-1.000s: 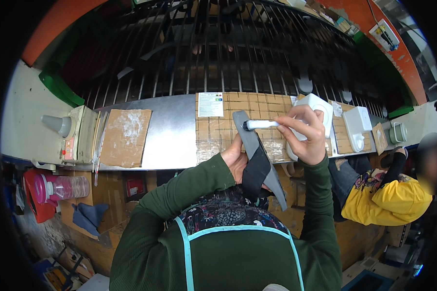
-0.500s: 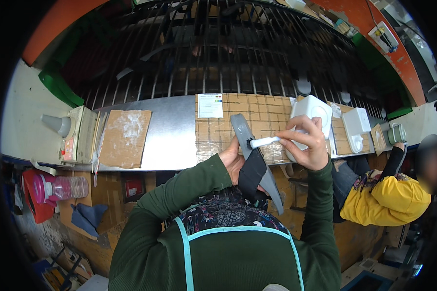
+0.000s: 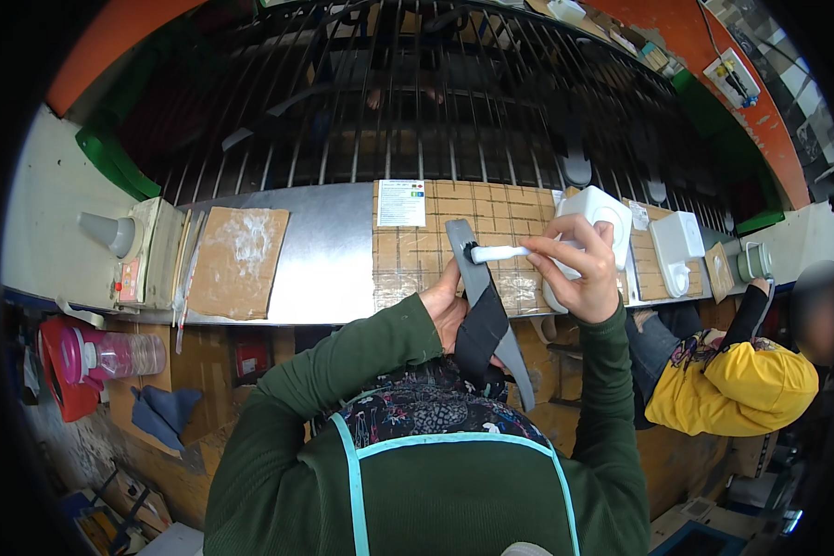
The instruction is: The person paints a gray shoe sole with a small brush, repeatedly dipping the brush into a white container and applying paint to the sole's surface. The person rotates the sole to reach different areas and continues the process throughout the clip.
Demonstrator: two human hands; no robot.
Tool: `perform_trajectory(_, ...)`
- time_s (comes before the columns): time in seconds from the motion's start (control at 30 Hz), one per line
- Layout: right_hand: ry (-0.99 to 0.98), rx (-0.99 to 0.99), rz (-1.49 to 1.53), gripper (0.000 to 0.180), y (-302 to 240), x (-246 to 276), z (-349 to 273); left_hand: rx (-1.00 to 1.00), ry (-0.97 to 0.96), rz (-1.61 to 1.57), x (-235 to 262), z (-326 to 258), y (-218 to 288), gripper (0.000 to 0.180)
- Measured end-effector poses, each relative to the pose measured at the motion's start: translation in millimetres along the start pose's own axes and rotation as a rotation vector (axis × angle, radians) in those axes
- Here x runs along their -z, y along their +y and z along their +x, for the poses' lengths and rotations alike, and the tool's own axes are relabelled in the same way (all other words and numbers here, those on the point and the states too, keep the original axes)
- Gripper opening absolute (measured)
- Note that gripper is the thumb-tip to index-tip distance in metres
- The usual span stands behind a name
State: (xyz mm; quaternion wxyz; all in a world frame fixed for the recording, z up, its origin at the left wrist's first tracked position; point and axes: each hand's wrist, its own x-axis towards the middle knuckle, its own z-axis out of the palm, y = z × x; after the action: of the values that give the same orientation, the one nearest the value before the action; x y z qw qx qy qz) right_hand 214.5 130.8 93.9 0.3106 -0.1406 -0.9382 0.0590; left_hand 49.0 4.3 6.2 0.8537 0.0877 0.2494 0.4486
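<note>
A grey sandal (image 3: 473, 276) with a wide black strap (image 3: 481, 335) is held tilted at the front edge of the bench. My left hand (image 3: 446, 310) is closed round its left side near the strap, some fingers hidden behind the sole. Between the thumb and fingertips of my right hand (image 3: 584, 271) is a white-handled brush (image 3: 500, 252). Its black bristles touch the bare upper end of the sole. Just behind the right hand stands a white plastic container (image 3: 612, 209), partly covered by it.
Taped cardboard (image 3: 408, 255) covers the bench's middle; a smeared cardboard sheet (image 3: 236, 259) lies left. Beyond is a rack of metal bars (image 3: 357, 153). Another white container (image 3: 669, 243) stands right, near a person in yellow (image 3: 737, 389). A pink bottle (image 3: 125, 356) is at lower left.
The bristles have shifted slightly up and left along the sole, and the brush handle lies flatter. The sandal has turned a little more upright. My left hand keeps its hold.
</note>
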Motion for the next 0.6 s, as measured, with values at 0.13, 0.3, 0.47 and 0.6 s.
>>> perform_trajectory(0.13, -0.028, -0.009, 0.017, 0.020, 1, 1, -4, -0.004, -0.054, 0.049, 2, 2, -1, 0.104)
perform_trajectory(0.3, -0.054, -0.033, 0.035, 0.018, -2, 1, -10, 0.005, -0.033, 0.027, 2, 1, -2, 0.103)
perform_trajectory(0.47, -0.121, -0.027, 0.053, 0.018, 0, 6, -17, 0.023, -0.018, -0.022, 5, 0, -1, 0.099)
perform_trajectory(0.6, -0.138, -0.079, 0.298, 0.018, 10, 2, -18, -0.025, 0.032, -0.006, 13, -1, -3, 0.080)
